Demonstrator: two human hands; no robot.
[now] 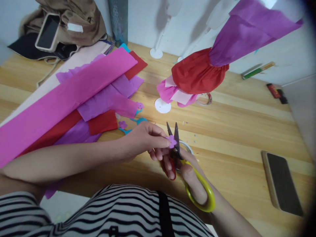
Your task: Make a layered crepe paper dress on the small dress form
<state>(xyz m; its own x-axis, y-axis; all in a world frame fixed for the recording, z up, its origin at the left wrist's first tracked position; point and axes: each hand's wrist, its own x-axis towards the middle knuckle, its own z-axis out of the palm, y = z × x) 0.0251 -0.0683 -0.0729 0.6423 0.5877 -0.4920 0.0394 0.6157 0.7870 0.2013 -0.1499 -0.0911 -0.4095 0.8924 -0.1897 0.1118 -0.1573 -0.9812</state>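
Between the thumb and fingers of my left hand (150, 140) is a small purple paper flower (171, 141). My right hand (194, 181) grips a pair of scissors (202, 197) with yellow and red handles, my thumb through the yellow loop. The dark blades are spread and point away from me, with the flower right at them. Left of my hands lie two more purple flowers, one (122, 124) near a red paper piece and another (140, 105) farther back. Blue paper cut-outs (139, 120) rest beside them.
Crepe paper strips, a long pink one (71, 92) on top, cover the table's left. A figure in a purple and red paper dress (199, 72) stands at the back. A phone (281, 182) lies at right, another (48, 33) on a brown bag (84, 19). Tape rolls sit mid-table.
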